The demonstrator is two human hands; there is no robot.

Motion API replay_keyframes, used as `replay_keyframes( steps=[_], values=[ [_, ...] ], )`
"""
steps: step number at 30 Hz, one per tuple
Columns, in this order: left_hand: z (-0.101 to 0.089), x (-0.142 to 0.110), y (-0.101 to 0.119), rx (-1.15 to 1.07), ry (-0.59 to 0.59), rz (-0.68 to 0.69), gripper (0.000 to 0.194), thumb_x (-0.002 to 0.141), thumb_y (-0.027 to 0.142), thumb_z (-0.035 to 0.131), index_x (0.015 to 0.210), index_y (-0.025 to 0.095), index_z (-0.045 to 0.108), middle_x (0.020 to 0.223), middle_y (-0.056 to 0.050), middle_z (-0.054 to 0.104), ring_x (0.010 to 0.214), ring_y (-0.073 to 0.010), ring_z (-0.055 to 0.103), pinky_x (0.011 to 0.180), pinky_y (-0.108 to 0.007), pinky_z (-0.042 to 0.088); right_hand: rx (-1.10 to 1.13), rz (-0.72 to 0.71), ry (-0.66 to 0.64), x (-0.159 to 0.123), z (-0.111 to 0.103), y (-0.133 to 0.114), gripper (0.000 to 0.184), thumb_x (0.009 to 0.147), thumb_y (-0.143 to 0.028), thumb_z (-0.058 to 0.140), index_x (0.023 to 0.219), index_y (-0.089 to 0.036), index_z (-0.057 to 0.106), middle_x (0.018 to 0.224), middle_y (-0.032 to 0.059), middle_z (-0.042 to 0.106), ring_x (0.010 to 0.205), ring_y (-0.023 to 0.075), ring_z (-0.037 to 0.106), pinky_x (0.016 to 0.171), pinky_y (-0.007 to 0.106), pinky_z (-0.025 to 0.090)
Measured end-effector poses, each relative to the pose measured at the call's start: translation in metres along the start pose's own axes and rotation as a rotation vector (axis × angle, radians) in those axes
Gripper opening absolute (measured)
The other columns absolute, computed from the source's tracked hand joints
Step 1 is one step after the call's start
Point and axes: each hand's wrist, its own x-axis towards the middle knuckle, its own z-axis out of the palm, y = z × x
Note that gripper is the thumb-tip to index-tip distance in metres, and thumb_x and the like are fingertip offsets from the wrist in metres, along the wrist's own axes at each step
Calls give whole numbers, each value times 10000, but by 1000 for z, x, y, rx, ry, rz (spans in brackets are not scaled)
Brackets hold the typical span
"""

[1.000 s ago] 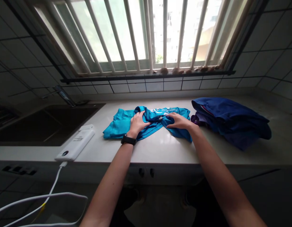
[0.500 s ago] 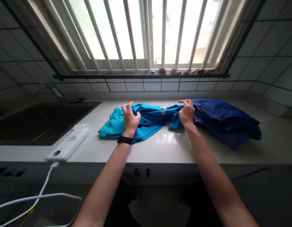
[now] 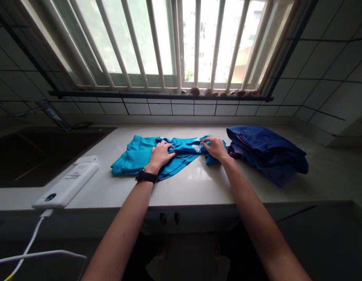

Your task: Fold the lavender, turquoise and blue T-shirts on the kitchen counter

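A bright blue garment (image 3: 136, 154) with a white print lies crumpled on the counter, narrow at its middle and wider at its left end. My left hand (image 3: 161, 156), with a black watch on the wrist, rests on its left part with the fingers stretched over the cloth. At the white print my right hand (image 3: 215, 148) pinches the garment between thumb and fingers. Right beside it sits a darker blue folded garment (image 3: 265, 148), with a purple part and a thin red edge showing; neither hand touches it.
A white power bank (image 3: 68, 183) with a white cable (image 3: 31, 238) lies near the counter's (image 3: 192, 191) front edge, left of the garment. Beyond it are a dark sink (image 3: 31, 156) and a faucet (image 3: 55, 116). Small stones (image 3: 195, 91) line the sill below the barred window.
My left hand has lowered flat onto the cloth. My right hand has moved left along the bright blue garment, away from the dark one, to its white print. The view has shifted slightly.
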Motion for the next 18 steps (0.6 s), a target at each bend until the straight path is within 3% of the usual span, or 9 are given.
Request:
replay_keyframes(
  steps=[3,6,18],
  values=[
    [0,0,3,42,58,7,215,872,282,602,1001,231,766,1181,-113,711,1174,-312,644,1013,-422,497,23,-6,66,2,0,-6,194,996,-351,633,959,-265,802,1041,63,794,1060,259,687,1010,375,462],
    [2,-1,7,65,95,7,211,878,290,585,996,226,748,1159,-120,710,1156,-317,643,1021,-435,480,33,35,75,3,3,-9,213,1019,-366,605,944,-260,773,987,64,789,1004,247,693,942,346,466],
    [0,-6,10,91,80,-3,251,888,349,599,1060,220,729,1177,-126,690,1116,-320,649,993,-435,474,120,118,47,-1,4,-11,259,1032,-180,353,968,-241,595,981,68,769,1006,245,691,938,333,438]
  ],
)
